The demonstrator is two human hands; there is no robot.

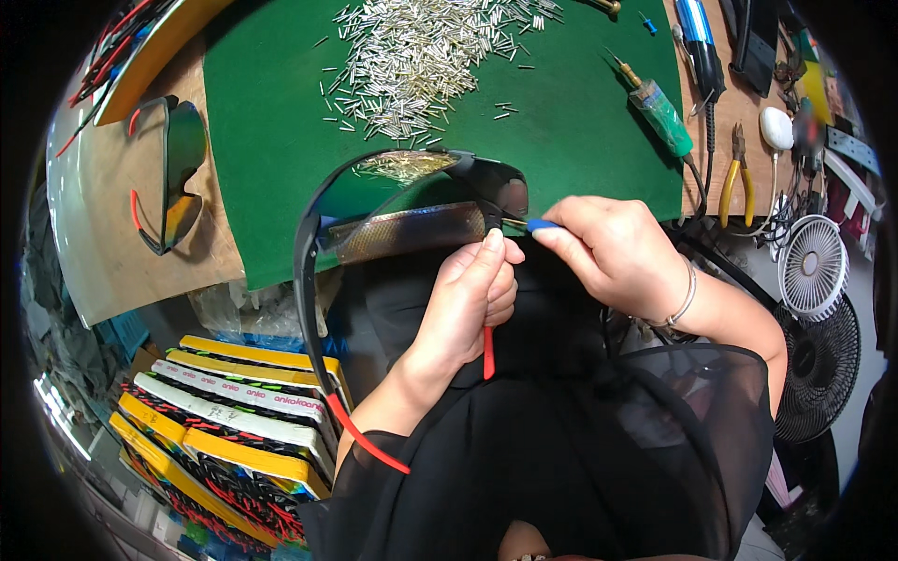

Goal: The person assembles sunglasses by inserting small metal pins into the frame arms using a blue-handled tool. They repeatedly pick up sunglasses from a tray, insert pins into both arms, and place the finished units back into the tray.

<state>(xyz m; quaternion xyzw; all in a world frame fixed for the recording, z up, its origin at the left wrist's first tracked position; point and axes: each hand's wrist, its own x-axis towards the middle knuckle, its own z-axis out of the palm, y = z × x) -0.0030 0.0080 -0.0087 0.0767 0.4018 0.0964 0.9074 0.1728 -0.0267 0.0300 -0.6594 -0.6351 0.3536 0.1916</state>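
Note:
My left hand point(474, 297) is closed around one temple of a pair of large black wraparound sunglasses point(305, 248), close to the hinge. The lens is dark and partly see-through. Out of the bottom of that fist pokes a red temple tip point(488, 353); the other temple, also red-tipped, reaches down across my left forearm. My right hand point(613, 245) grips a small screwdriver point(541, 225) with a blue handle. Its thin shaft points left at the hinge, just above my left fingertips. Whether the tip sits in a screw is too small to make out.
Many short silvery pins point(412, 65) lie heaped on the green mat point(580, 122). Right of them are a green-handled tool with a cord point(662, 117) and yellow-handled pliers point(745, 187). Other sunglasses point(178, 178) rest at left, above boxes of frames point(248, 360). Fans point(812, 266) stand at right.

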